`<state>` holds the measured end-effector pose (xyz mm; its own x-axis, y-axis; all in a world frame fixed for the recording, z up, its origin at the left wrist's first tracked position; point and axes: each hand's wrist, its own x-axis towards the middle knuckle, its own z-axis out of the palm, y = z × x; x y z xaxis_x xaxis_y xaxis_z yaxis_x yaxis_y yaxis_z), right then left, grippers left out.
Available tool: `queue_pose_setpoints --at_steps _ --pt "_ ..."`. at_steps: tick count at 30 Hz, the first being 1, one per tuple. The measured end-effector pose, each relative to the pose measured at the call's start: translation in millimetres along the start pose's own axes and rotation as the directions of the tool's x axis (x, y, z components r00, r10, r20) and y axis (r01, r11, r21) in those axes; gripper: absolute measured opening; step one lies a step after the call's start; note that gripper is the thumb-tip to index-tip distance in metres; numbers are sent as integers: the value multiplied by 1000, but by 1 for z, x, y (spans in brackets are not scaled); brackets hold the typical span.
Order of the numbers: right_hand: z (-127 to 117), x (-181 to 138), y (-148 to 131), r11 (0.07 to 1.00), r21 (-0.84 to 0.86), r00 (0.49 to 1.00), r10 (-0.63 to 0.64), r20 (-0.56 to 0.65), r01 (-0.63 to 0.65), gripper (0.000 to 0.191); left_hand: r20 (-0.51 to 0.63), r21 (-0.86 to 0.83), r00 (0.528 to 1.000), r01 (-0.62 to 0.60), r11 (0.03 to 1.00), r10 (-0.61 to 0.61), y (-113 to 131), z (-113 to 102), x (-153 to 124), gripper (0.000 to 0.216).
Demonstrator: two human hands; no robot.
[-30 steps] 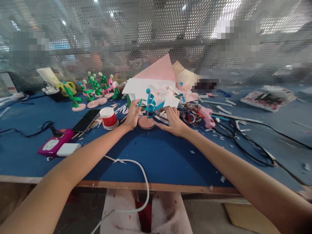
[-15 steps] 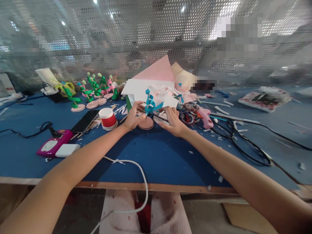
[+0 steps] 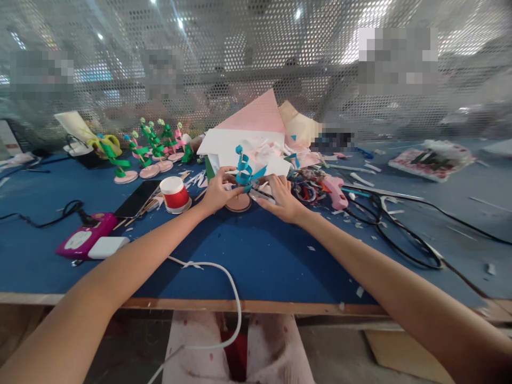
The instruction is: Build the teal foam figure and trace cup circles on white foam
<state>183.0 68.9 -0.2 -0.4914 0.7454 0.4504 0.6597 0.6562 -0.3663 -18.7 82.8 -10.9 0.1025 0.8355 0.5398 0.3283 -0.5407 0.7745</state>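
Observation:
A blue curled paper strip (image 3: 244,173) winds upward around a thin stick above a round pinkish base (image 3: 239,205). My left hand (image 3: 218,193) is on its left side, thumb and finger pinching the low end of the blue paper. On the other side is my right hand (image 3: 283,200), fingers bent around a slim silvery-grey tool (image 3: 262,196) that points toward the foot of the curl. The tool's exact kind is hard to make out, being partly covered by the fingers.
Several finished paper spirals (image 3: 150,144) stand at back left. A red-and-white tub (image 3: 175,194), a phone (image 3: 138,198) and a purple power strip (image 3: 86,234) lie left. Paper sheets (image 3: 244,138) are behind; a pink glue gun (image 3: 336,193) and black cable (image 3: 394,250) lie right.
My left thumb has shifted slightly right, onto the low end of the blue paper. The right hand's tool has tilted a little beside the curl; the base stays in place.

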Motion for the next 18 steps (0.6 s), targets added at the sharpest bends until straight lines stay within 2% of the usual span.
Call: queue_pose_setpoints --at_steps 11,18 --pt "3 -1 1 1000 -21 1000 -8 -3 8 56 -32 45 999 28 999 -26 9 0 -2 41" --pt "6 -2 3 999 -7 999 -33 11 33 50 -71 -5 995 75 997 -75 23 -1 -2 37"
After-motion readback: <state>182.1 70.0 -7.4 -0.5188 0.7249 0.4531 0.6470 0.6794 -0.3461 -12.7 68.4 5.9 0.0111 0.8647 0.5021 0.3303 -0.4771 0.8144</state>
